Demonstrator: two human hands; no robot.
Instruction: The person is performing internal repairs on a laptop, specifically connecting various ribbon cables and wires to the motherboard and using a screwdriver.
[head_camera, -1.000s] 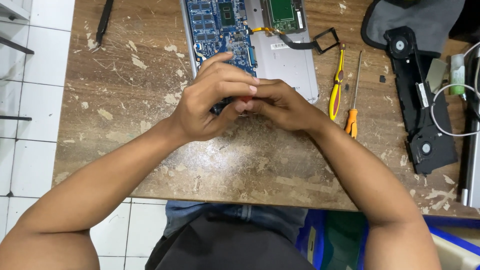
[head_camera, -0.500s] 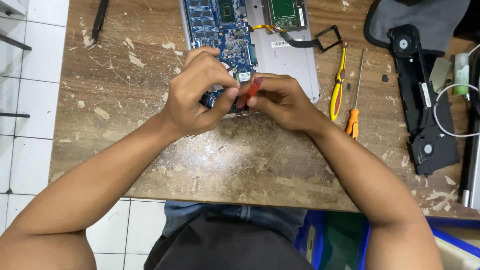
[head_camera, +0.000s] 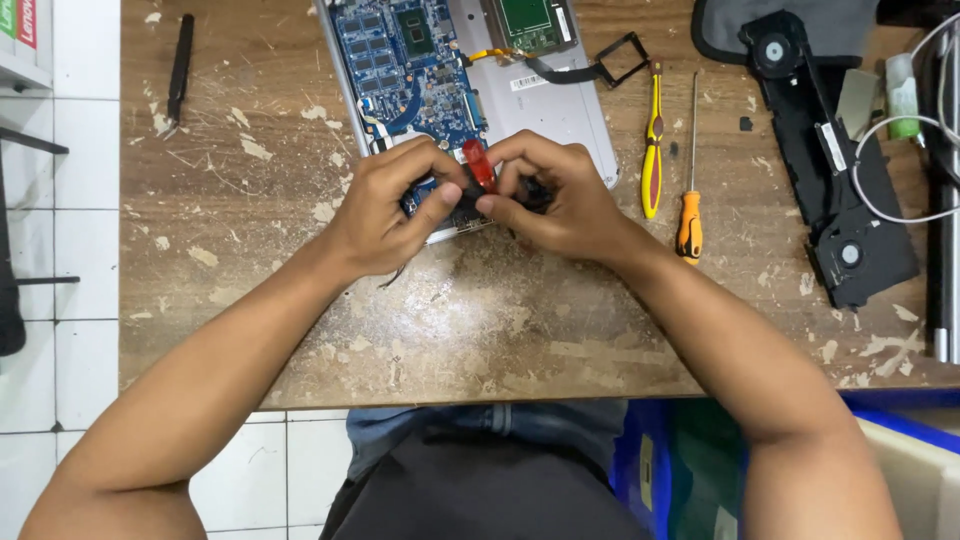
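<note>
Both my hands meet over the near edge of an opened laptop (head_camera: 565, 110) whose blue circuit board (head_camera: 405, 60) is exposed. My right hand (head_camera: 565, 195) grips a red-handled screwdriver (head_camera: 478, 163), and the handle stands up between the two hands. My left hand (head_camera: 385, 215) pinches a small black part (head_camera: 463, 200) just under the handle, with thumb and forefinger closed on it. The screwdriver's tip and most of the black part are hidden by my fingers.
A yellow-handled tool (head_camera: 653, 150) and an orange-handled screwdriver (head_camera: 690, 215) lie right of the laptop. Farther right sits a black panel with two round fans (head_camera: 835, 170) and white cable. A black stick (head_camera: 180, 65) lies at the far left of the worn wooden table (head_camera: 500, 330).
The hands were clasped tight with nothing red showing. They have parted a little, and the red handle now stands out between them, shifted slightly left.
</note>
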